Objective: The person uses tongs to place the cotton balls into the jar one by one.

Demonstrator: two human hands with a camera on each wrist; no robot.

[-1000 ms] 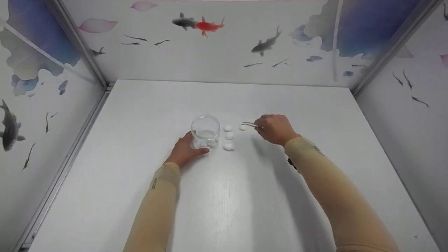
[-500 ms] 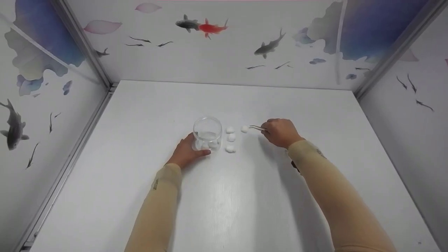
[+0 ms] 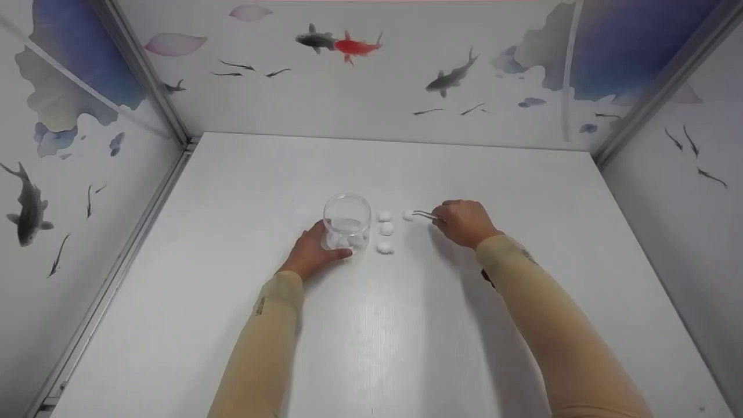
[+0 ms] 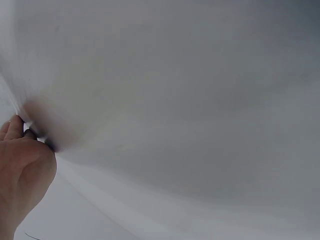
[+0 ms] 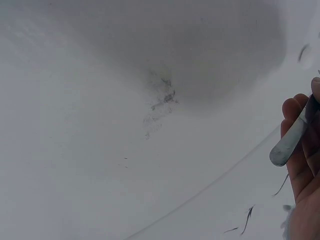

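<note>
My left hand (image 3: 313, 252) curls round the lower side of a clear round jar (image 3: 347, 217), its thumb along the near side. White cotton balls (image 3: 348, 240) lie at the bottom of the jar. My right hand (image 3: 466, 222) holds metal tweezers (image 3: 425, 214) with bent tips pointing left. Those tips meet the right edge of a lone cotton ball (image 3: 408, 215); whether they pinch it I cannot tell. The right wrist view shows the rounded back end of the tweezers (image 5: 290, 145) against the fingers. In the left wrist view, part of the left hand (image 4: 25, 170) appears at the edge.
Three more cotton balls stand in a short column between jar and tweezers: a far one (image 3: 384, 216), a middle one (image 3: 386, 229) and a near one (image 3: 385, 248). The white table (image 3: 371, 348) is enclosed by panels (image 3: 371, 104) printed with fish.
The tweezers drew back rightward off the lone cotton ball, then came left to its edge again. The left hand and jar stayed in place. The head view shifted slightly.
</note>
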